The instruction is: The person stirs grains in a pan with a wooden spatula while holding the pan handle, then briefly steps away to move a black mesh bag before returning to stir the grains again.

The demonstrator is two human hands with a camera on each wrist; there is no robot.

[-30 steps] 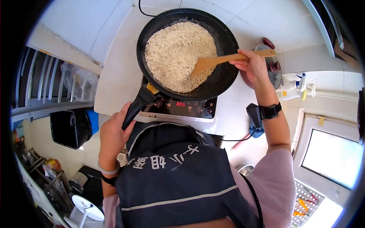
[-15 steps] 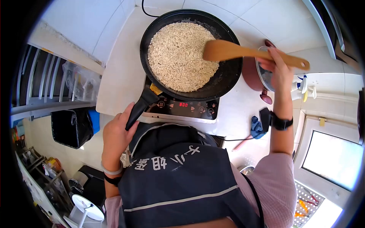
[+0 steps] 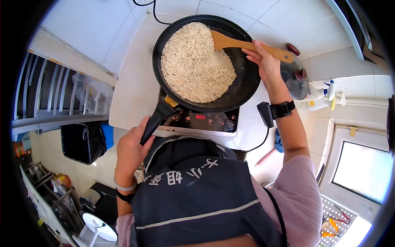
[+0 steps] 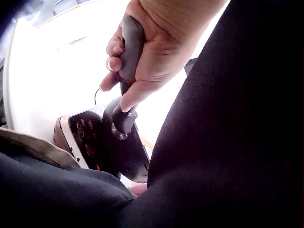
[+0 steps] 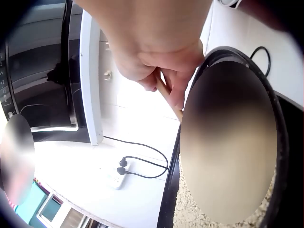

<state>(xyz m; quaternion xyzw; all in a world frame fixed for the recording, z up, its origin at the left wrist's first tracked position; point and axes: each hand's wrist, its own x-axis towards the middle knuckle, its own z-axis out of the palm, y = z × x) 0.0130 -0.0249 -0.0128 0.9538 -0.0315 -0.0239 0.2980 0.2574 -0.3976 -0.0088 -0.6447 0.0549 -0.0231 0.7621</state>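
Head view: the pan (image 3: 247, 78), full of grain (image 3: 197, 61) and judged heavy and rigid, is seen at 12 o'clock on the cooker (image 3: 201, 119). Its handle (image 3: 156, 119) is gripped by the left hand (image 3: 131, 144). The spatula (image 3: 224, 41), judged light and stiff, is held by the right hand (image 3: 265, 61).
Left wrist view: the handle's end is seen wrapped by the fingers, judged the surest hold.
Right wrist view: the spatula's shaft is pinched above the pan's rim.

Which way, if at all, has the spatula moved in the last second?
Yes. The spatula's blade shifted from the pan's near right side to its far right edge.
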